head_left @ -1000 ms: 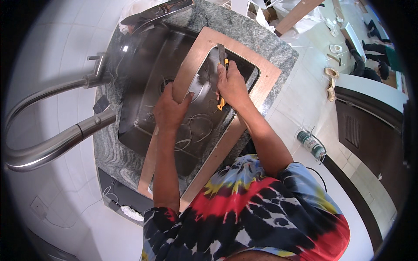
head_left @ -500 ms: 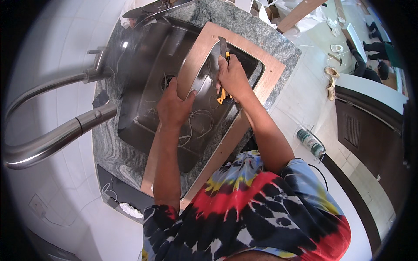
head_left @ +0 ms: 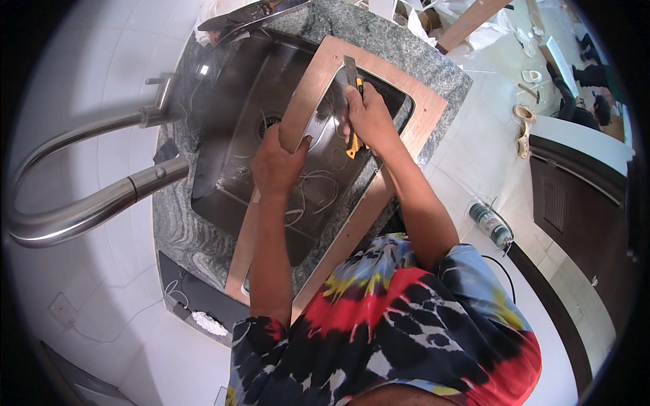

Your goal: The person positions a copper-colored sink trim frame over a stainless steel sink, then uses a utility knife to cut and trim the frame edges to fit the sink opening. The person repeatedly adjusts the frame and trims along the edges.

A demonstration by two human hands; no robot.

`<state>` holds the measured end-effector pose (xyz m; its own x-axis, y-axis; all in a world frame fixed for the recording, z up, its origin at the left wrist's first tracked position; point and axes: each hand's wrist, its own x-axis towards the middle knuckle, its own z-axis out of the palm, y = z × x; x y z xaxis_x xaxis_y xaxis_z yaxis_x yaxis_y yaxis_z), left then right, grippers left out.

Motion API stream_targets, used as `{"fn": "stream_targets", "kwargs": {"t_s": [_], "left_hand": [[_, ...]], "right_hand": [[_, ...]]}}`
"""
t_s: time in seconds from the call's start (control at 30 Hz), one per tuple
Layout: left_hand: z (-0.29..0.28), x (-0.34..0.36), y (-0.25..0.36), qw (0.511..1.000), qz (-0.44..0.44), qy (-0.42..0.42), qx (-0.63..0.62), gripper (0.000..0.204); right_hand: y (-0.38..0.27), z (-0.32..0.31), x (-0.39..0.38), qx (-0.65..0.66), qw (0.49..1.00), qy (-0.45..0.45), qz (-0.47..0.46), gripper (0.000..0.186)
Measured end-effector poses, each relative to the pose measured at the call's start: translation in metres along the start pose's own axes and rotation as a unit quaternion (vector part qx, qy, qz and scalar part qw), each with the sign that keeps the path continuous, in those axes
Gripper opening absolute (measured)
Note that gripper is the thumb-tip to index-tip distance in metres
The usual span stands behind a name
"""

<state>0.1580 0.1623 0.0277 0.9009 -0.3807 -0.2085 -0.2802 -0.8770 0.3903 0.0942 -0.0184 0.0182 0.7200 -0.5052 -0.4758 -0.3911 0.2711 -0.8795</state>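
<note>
A rectangular light wooden frame [head_left: 426,115] lies tilted over a dark steel sink [head_left: 227,135]. My left hand [head_left: 277,159] is closed around the frame’s left rail, its thumb on the inner edge. My right hand [head_left: 369,115] grips a yellow-and-black utility knife [head_left: 353,149], its grey blade lying along the frame’s inner edge near the top corner. A pale strip lines parts of that inner edge. Thin white strands [head_left: 318,186] lie curled in the sink below.
Steel tap [head_left: 95,210] at left over the grey stone counter [head_left: 183,237]. Dark metal piece [head_left: 244,17] at the back. Cylindrical green tool [head_left: 491,223], sandals [head_left: 523,132] and white plastic [head_left: 484,34] on the right. Dark panel [head_left: 569,203] near them; another person [head_left: 596,88] low at far right.
The view has shifted slightly, carrying most things rightward. My right hand and the knife have edged a little up toward the frame’s top corner; my left hand keeps its grip on the rail.
</note>
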Motion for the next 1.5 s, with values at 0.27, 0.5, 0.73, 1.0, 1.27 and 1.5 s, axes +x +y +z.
{"fn": "stream_targets", "kwargs": {"t_s": [0.27,0.5,0.73,1.0,1.27,1.5], "left_hand": [[-0.004,0.001,0.004,0.999,0.013,-0.02,-0.032,0.061],[-0.008,0.003,0.0,0.996,0.016,-0.071,-0.046,0.069],[0.006,0.005,-0.018,0.997,0.056,-0.032,-0.049,0.068],[-0.003,-0.001,0.005,0.999,-0.023,-0.012,0.019,0.057],[-0.005,0.001,0.001,0.999,-0.003,-0.039,-0.016,0.059],[0.004,0.003,-0.01,0.998,0.023,-0.039,-0.05,0.063]], "right_hand": [[0.006,-0.002,-0.009,-0.043,0.999,-0.001,0.011,0.029],[0.006,0.001,-0.003,-0.023,0.999,-0.015,0.02,0.029],[0.002,0.0,0.012,-0.026,0.998,-0.055,0.017,0.029],[-0.001,-0.014,0.001,-0.032,0.999,-0.04,0.01,0.031],[0.013,-0.008,-0.006,-0.047,0.997,-0.054,0.025,0.029],[0.003,-0.007,0.001,-0.086,0.995,-0.058,0.006,0.035]]}}
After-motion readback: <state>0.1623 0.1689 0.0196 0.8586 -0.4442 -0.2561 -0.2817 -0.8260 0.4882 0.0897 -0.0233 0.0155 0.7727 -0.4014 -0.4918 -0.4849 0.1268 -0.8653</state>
